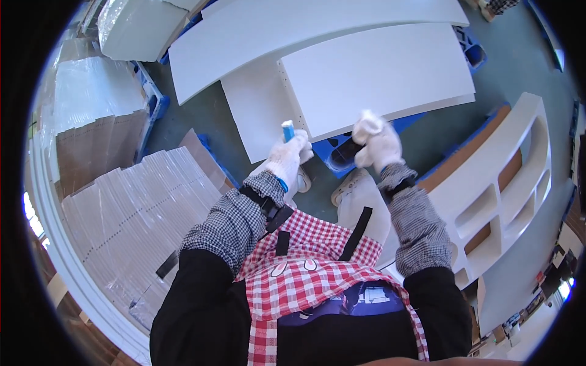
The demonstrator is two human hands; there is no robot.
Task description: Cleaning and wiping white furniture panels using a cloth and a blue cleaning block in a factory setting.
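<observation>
My left hand (pixel 285 160), in a white knit glove, is closed around a short blue tube with a white tip (pixel 288 129), which points upward; its exact kind does not show. My right hand (pixel 384 148), gloved too, has its fingers bent round a bunched white cloth (pixel 368 124). Both hands are raised in front of my red checked apron, apart from each other. Just beyond them lies a flat white panel (pixel 378 76) with small holes along its left edge, on top of another white panel (pixel 255 107). Neither hand visibly touches the panels.
A long curved-looking white board (pixel 305 27) lies behind. Blue pallets (pixel 345 157) show underneath. At right stands a white frame with rectangular openings (pixel 488 207). Plastic-wrapped stacked sheets (pixel 143 213) are at left, with more wrapped stacks (pixel 101 97) beyond. The floor (pixel 165 122) is grey-green.
</observation>
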